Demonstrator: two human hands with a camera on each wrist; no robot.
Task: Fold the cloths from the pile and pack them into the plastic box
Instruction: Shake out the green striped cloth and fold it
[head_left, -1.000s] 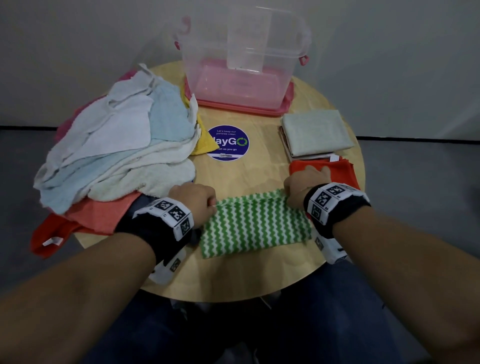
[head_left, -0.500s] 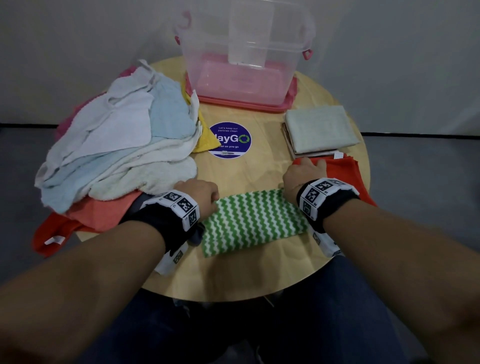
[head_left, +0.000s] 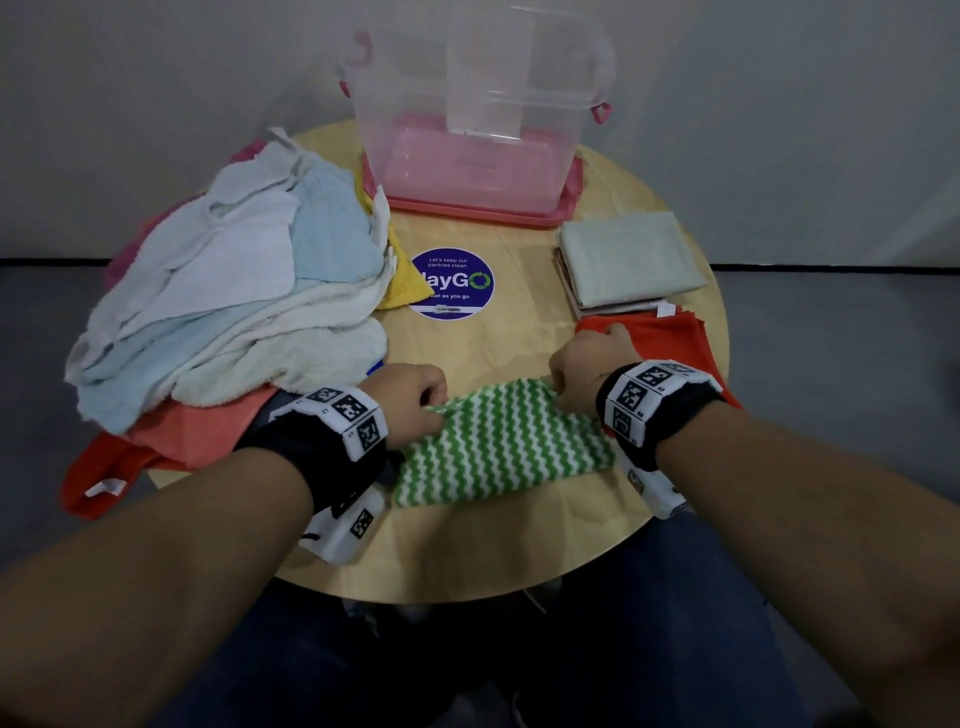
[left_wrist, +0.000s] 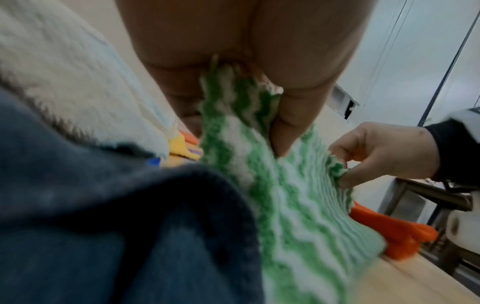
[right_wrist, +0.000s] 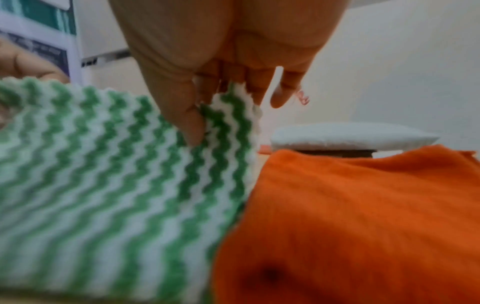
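**Green striped cloth: far corners pinched for the next fold**

The green striped cloth (head_left: 501, 441) lies on the round table (head_left: 519, 545) at its near edge, between the two hands. The left hand (head_left: 410, 400) pinches the far left corner between thumb and fingers; the right hand (head_left: 584, 366) pinches the far right corner the same way, its other fingers loosely curled.

Risks, as judged from this position:
- Uneven pull from either hand would skew the fold and misalign the edges.
- The right edge touches the orange cloth (right_wrist: 350, 216); a drag could pull that cloth out of shape.
- The pile (head_left: 234, 306) lies just beside the left wrist and could be snagged.

The plastic box (head_left: 467, 140) stands at the far edge on its pink lid (head_left: 569, 200). No cloth is visible inside. A folded grey cloth (head_left: 631, 257) lies outside the box, beside the orange one.
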